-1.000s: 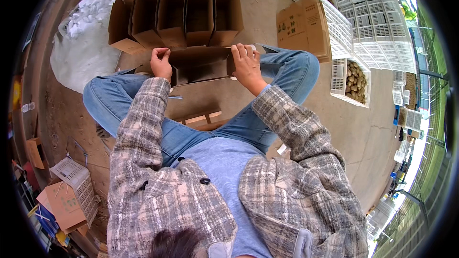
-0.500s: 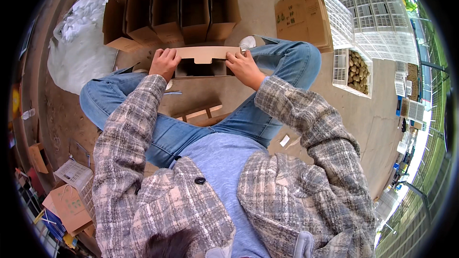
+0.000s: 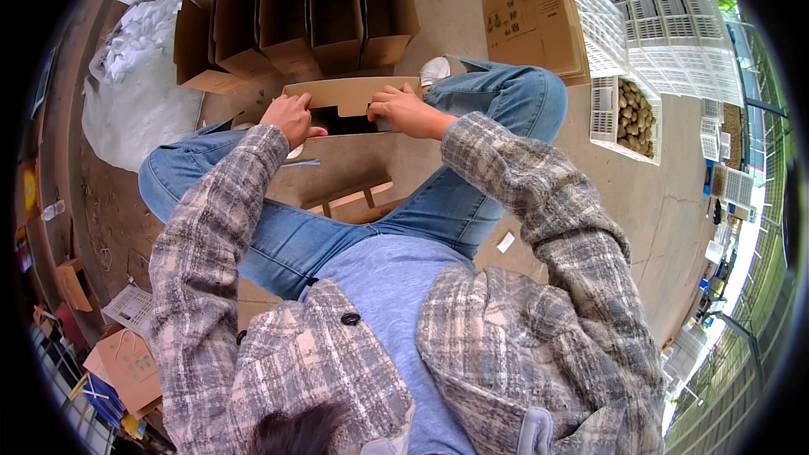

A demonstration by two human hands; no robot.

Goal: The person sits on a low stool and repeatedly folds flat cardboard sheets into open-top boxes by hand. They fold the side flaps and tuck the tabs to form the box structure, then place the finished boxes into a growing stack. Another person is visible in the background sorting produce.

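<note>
A brown cardboard box [image 3: 324,95] stands on the floor between my bent knees, a flap with a notched edge along its far side. Its inside is dark. My left hand [image 3: 289,119] grips the flap's left part, fingers curled over the cardboard and thumb pointing inward over the opening. On the other side my right hand [image 3: 409,111] holds the box with bent fingers near the notch; its fingertips are partly hidden in the dark opening.
Several open cardboard boxes [image 3: 291,61] stand in a row beyond. Flattened cartons [image 3: 527,21] lean against stacked white crates [image 3: 674,42] at far right; one crate [image 3: 603,115] holds brown oval produce [image 3: 636,118]. A white plastic sack [image 3: 126,122] lies left. A wooden stool [image 3: 362,202] shows between my thighs.
My right hand has moved left along the flap to the notch. My left hand's thumb now reaches inward over the opening, and the flap sits lower and more tilted.
</note>
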